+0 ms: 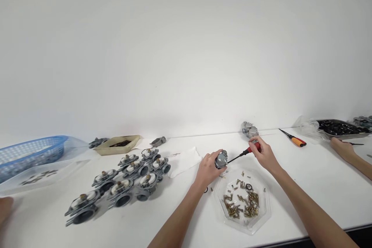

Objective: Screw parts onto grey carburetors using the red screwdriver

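Observation:
My left hand (207,168) grips a small grey metal carburetor part (221,159) in its fingers. In my right hand (264,155) is a red-handled screwdriver (252,148), its black shaft reaching left, with the tip at the grey part. Below my hands lies a clear octagonal plastic dish (269,211) holding several brass screws and black O-rings. A few loose small pieces lie on the white table (186,209) near my left hand.
Several grey carburetors (120,188) stand left of a white cloth (184,161). Farther back are a cream tray (117,141), blue basket (31,153) and orange-handled screwdriver (296,141). A co-worker's hand (344,149) is near a metal tray (340,128); another hand (5,209) shows at left.

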Demonstrator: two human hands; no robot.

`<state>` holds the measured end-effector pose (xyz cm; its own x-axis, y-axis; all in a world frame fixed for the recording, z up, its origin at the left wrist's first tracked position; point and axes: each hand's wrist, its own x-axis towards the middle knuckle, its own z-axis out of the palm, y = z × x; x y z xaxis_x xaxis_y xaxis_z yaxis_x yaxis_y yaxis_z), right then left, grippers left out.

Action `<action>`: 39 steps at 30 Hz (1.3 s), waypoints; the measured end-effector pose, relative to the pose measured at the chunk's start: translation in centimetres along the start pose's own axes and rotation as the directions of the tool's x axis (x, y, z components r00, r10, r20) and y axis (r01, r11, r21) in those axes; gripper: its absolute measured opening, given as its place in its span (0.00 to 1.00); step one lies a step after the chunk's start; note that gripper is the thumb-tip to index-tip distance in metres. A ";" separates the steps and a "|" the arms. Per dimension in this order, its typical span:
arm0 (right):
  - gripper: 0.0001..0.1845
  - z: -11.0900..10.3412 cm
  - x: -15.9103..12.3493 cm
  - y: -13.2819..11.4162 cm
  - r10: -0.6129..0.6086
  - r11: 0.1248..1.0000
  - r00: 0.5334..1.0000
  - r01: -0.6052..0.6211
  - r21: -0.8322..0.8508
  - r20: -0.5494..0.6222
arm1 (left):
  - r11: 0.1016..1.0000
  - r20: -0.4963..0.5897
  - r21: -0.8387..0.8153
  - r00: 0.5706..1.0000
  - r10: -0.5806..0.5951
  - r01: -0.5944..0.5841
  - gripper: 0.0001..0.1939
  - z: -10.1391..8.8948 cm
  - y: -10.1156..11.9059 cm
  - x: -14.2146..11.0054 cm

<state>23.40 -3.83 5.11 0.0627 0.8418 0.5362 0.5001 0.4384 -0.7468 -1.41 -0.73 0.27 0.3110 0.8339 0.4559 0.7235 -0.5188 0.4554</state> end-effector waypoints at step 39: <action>0.14 0.0 0.0 0.8 -0.057 0.998 0.995 0.058 -0.007 0.085 | 1.000 -0.002 0.013 1.000 -0.007 0.007 0.32 0.1 0.0 0.0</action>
<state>23.77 -3.48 4.51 -0.0398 0.8394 0.5421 0.5090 0.4839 -0.7119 -1.38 -0.67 0.23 0.3045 0.8371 0.4545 0.7336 -0.5104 0.4486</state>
